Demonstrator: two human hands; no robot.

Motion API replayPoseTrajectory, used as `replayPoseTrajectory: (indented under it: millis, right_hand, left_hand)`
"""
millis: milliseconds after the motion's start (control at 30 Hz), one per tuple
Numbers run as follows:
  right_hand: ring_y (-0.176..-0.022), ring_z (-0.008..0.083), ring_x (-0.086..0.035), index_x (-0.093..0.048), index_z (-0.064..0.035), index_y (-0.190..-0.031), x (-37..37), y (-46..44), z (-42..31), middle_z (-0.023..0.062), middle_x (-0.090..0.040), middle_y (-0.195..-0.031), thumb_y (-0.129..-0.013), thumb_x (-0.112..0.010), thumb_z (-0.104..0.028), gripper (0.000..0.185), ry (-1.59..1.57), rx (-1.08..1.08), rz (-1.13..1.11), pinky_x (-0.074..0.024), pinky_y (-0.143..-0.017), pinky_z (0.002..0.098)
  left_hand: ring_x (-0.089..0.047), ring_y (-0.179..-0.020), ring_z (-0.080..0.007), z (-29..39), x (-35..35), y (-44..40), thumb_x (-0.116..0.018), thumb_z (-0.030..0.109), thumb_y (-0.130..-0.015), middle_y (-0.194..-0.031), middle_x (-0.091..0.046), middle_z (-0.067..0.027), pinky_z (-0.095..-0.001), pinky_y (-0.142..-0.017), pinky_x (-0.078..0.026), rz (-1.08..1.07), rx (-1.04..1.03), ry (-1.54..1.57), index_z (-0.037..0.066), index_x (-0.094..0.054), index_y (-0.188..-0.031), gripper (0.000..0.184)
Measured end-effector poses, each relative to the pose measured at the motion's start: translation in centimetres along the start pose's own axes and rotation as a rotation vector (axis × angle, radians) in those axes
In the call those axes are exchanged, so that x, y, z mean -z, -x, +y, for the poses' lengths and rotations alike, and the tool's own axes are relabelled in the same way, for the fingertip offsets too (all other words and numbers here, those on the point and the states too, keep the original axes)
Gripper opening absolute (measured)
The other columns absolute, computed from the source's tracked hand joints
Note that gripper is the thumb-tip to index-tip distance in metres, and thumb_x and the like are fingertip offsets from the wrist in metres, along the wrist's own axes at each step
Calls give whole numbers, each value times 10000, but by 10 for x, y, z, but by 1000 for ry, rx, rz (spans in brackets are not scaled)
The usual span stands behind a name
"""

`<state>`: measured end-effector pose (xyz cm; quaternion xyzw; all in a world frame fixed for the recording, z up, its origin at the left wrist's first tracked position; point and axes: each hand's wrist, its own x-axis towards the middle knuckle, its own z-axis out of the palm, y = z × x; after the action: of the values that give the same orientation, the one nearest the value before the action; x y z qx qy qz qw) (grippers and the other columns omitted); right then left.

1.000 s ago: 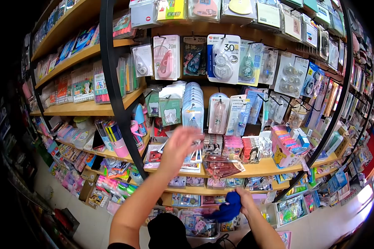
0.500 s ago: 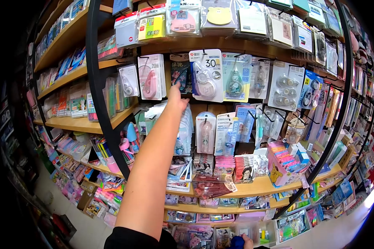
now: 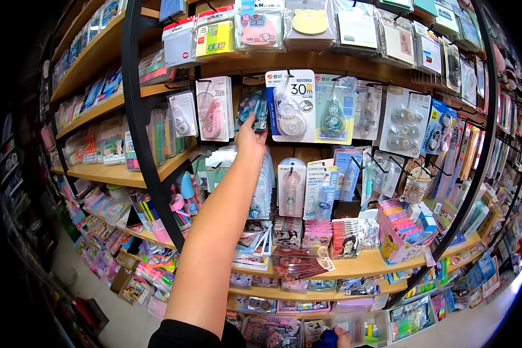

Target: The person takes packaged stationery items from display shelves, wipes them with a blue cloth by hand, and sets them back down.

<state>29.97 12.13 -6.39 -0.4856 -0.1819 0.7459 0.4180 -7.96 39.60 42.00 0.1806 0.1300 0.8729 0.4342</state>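
Note:
My left hand reaches up to a dark floral-patterned packet hanging among the carded goods. A finger lies on the packet's front and the other fingers are curled at its lower edge, partly hidden. Left of it hangs a pink correction tape pack marked 20m. On its right is a white correction tape pack marked 30m, beside a green one. Low at the bottom edge, my right hand is closed on a dark blue bundle, whose kind I cannot make out.
Sticky-note packs hang above. Below are glue tape packs, hooks, and a pink box of small packets on a wooden shelf. Black uprights frame the display. Bins of packaged goods stand near the floor.
My left hand has closed further around the floral packet, whose visible face has shifted. The view has moved slightly. My right hand still holds the blue bundle.

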Motion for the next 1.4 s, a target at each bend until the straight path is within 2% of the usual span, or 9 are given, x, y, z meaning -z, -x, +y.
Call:
replayPoseTrajectory:
  millis: [233, 667, 767, 900, 933, 1033, 1067, 1200, 1400]
  right_hand:
    - [-734, 249, -606, -577, -49, -975, -4, 5, 0, 104, -618, -849, -862, -548, -361, 333, 23, 24, -11, -524, -667, 397]
    - [-699, 240, -605, -579, -39, -987, 5, 26, 2, 105, -614, -834, -846, -570, -379, 368, 9, 60, 1, -531, -626, 377]
    - [-691, 238, -605, -580, -37, -990, 9, 31, 4, 105, -613, -830, -842, -575, -384, 377, -12, 69, 10, -533, -616, 372]
    - [-684, 234, -603, -581, -32, -990, 9, 31, 6, 103, -611, -827, -843, -570, -364, 363, -35, 74, 25, -532, -606, 362]
    - [-685, 231, -602, -582, -29, -988, 9, 31, 4, 102, -609, -827, -847, -560, -340, 341, -22, 79, 22, -529, -604, 357]
    - [-687, 225, -599, -583, -32, -985, 8, 28, 1, 97, -607, -827, -850, -553, -319, 319, 1, 77, 31, -525, -601, 350]
    - [-687, 224, -598, -584, -35, -985, 6, 25, 0, 95, -606, -828, -850, -555, -321, 318, 2, 69, 37, -524, -600, 349]
    - [-688, 216, -594, -586, -46, -986, 5, 14, 2, 88, -604, -829, -847, -562, -329, 316, 25, 49, 51, -522, -597, 345]
    - [-690, 206, -589, -589, -62, -986, 2, 2, 6, 78, -601, -832, -842, -572, -339, 313, 62, 21, 54, -518, -592, 339]
  left_hand:
    - [-592, -939, -247, 19, -9, 14, -599, 132, -843, -1032, -589, -95, -392, -824, -500, -70, 28, 148, 40, -514, -1085, 272]
    - [-576, -967, -271, 35, -7, 25, -578, 52, -820, -1048, -566, -124, -412, -858, -492, -195, 68, 74, -13, -478, -1092, 298]
    - [-560, -1010, -272, 18, 13, 7, -542, 62, -846, -1094, -558, -143, -403, -923, -453, -77, 67, 67, -11, -468, -1112, 285]
    - [-509, -1067, -287, 8, 15, 12, -599, 143, -846, -1169, -490, -153, -414, -964, -407, -78, 134, 36, 14, -454, -1159, 369]
    - [-482, -1092, -296, 7, 15, 9, -654, 225, -822, -1190, -462, -149, -427, -981, -383, -79, 165, -9, 30, -443, -1186, 464]
    - [-442, -1134, -320, 2, 11, 2, -691, 280, -793, -1236, -427, -174, -443, -994, -363, -93, 135, -38, 36, -389, -1257, 605]
    - [-389, -1187, -335, -3, 13, -5, -681, 385, -785, -1310, -362, -194, -459, -1010, -336, -141, 108, -61, 57, -319, -1324, 728]
    - [-445, -1148, -306, -9, 13, -23, -662, 524, -746, -1274, -427, -156, -481, -980, -344, -55, 172, -65, 43, -351, -1308, 802]
    - [-498, -1055, -278, -14, 14, -39, -676, 473, -760, -1203, -497, -120, -474, -930, -366, -161, 87, -66, 85, -420, -1265, 686]
